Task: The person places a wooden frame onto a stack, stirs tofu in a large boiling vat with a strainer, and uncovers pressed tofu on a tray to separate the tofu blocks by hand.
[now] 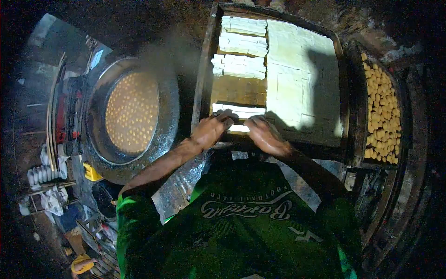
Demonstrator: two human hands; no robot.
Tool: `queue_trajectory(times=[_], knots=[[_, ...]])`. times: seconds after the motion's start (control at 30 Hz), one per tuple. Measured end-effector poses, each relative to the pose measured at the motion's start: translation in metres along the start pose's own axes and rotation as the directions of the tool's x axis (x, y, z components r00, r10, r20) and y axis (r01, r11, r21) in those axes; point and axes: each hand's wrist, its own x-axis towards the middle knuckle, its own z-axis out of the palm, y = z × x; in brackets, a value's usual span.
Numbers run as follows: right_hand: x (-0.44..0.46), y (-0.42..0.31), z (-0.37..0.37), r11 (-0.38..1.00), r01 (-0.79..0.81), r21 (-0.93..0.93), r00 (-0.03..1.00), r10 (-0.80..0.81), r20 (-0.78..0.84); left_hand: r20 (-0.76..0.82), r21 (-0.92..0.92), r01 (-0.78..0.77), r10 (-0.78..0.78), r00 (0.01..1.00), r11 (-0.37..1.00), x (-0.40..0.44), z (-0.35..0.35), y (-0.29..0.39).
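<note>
My left hand (pixel 213 130) and my right hand (pixel 266 136) are at the near edge of a wooden-framed tray (pixel 200 93). Their fingers curl closed around the two ends of a white strip of tofu (pixel 239 128), which shows between them. Just beyond my fingers lies another row of cut tofu (pixel 241 111). Past a bare brown stretch of the tray floor (pixel 239 89), further rows of cut tofu (pixel 239 65) reach toward the far side. A wide white slab of tofu (pixel 285 88), scored into blocks, fills the tray's right part. My fingertips are partly hidden.
To the left stands a large round pan (pixel 100 139) of brown liquid with many small pale pieces (pixel 132 111) floating in it and steam above. A wooden box at right holds yellow pieces (pixel 382 114). A yellow container (pixel 92 172) sits beside the pan's near edge.
</note>
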Motion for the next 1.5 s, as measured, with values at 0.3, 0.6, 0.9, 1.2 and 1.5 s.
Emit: queue_trajectory(times=[0.3, 0.6, 0.9, 1.2, 1.5], knots=[[0.005, -0.012, -0.029, 0.922, 0.166, -0.349, 0.909, -0.281, -0.309, -0.043, 0.273, 0.03, -0.019, 0.999, 0.961, 0.01, 0.007, -0.01], [0.033, 0.017, -0.014, 0.926, 0.198, -0.322, 0.95, -0.263, -0.17, -0.075, 0.499, -0.127, 0.189, 0.979, 0.857, 0.035, 0.015, -0.034], [0.043, 0.011, -0.007, 0.953, 0.042, -0.301, 0.988, -0.083, -0.127, 0.168, 0.224, -0.082, 0.045, 0.985, 0.971, 0.047, -0.006, -0.028], [0.054, 0.026, 0.001, 0.933, 0.219, -0.287, 0.93, -0.289, -0.227, 0.13, 0.209, -0.059, 0.032, 0.991, 0.976, 0.045, 0.006, -0.035], [0.032, 0.035, 0.001, 0.971, 0.087, 0.223, 0.978, -0.041, -0.203, -0.043, 0.372, -0.127, 0.154, 0.987, 0.919, 0.035, 0.049, -0.062]])
